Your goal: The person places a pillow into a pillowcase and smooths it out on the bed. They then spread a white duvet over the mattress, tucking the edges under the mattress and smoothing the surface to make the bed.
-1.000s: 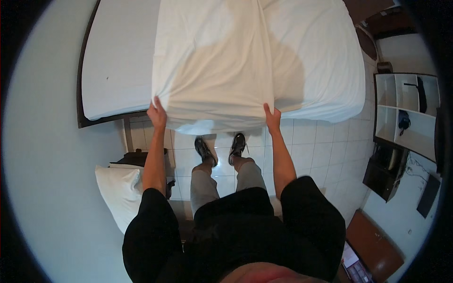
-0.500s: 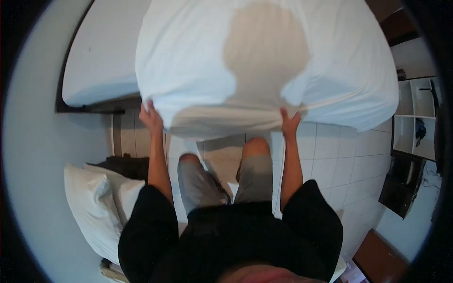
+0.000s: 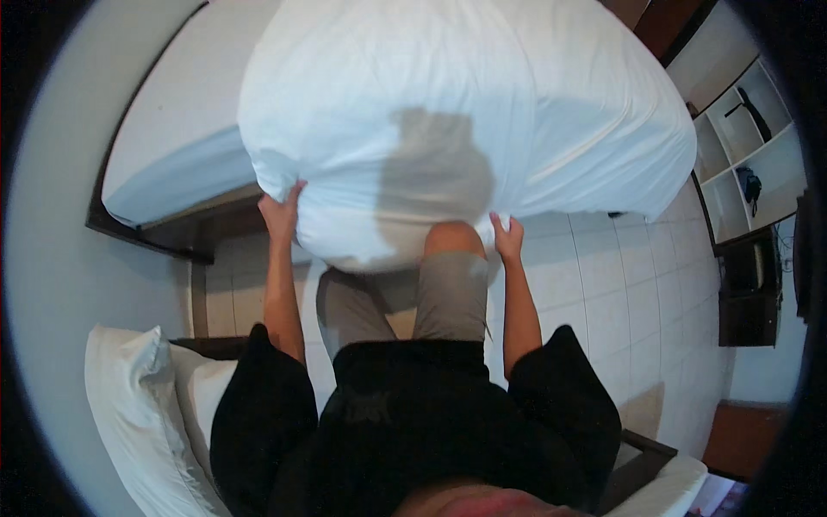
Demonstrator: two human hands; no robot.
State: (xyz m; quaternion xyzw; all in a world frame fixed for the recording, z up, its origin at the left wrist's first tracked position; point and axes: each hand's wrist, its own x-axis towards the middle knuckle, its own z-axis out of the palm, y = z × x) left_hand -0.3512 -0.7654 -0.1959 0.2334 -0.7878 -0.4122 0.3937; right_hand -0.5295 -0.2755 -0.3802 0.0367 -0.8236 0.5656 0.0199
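Note:
A big white duvet point(image 3: 345, 103) spreads over the bed and bulges down past its near edge, with my shadow across it. At its near left corner, my left hand point(image 3: 281, 215) is closed on the cloth. Further right on the near edge, my right hand point(image 3: 508, 238) pinches the hem with the thumb up. My right knee point(image 3: 454, 238) is raised against the hanging part between the two hands. The duvet hides most of the bed's near side.
To the left, a bare mattress point(image 3: 168, 142) lies on a dark bed frame point(image 3: 198, 239) beside the wall. White pillows point(image 3: 129, 405) stand behind my left arm. Pale floor tiles point(image 3: 603, 293) extend right towards white open shelves point(image 3: 749, 155) and a dark cabinet point(image 3: 748, 314).
My right hand has come slightly left and lower, still holding the hem. My right knee has risen against the duvet. My view has turned, shifting the shelves up.

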